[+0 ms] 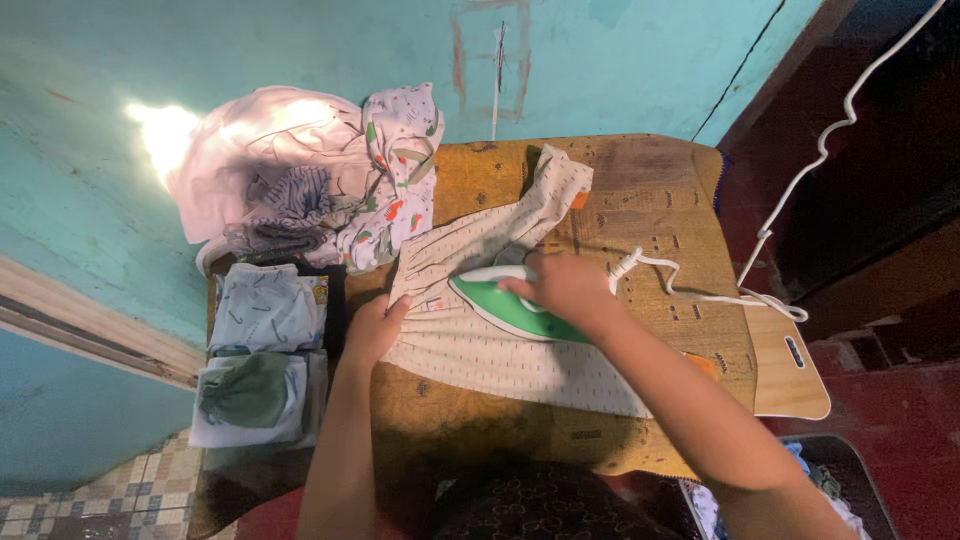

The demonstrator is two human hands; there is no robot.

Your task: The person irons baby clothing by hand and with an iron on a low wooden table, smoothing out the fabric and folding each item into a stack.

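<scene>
Right hand [565, 285] clasps green-white plastic iron [500, 305] mid-table; left hand [375, 325] pins cream dotted cotton garment [500, 360] flat; folded clothes [262, 365] at left edge, crumpled heap [320, 180] unironed.

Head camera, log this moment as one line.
right hand grips green iron | left hand pins patterned garment | folded clothes on left

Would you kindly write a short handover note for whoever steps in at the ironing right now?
Right hand: grips the green iron, resting on the dotted garment.
Left hand: flat on the garment's left edge, pinning it.
Garment lies spread on the covered board; the cord runs off to the right.
Done: two folded stacks at left.
Left: this garment, likely the loose heap at the back.
</scene>
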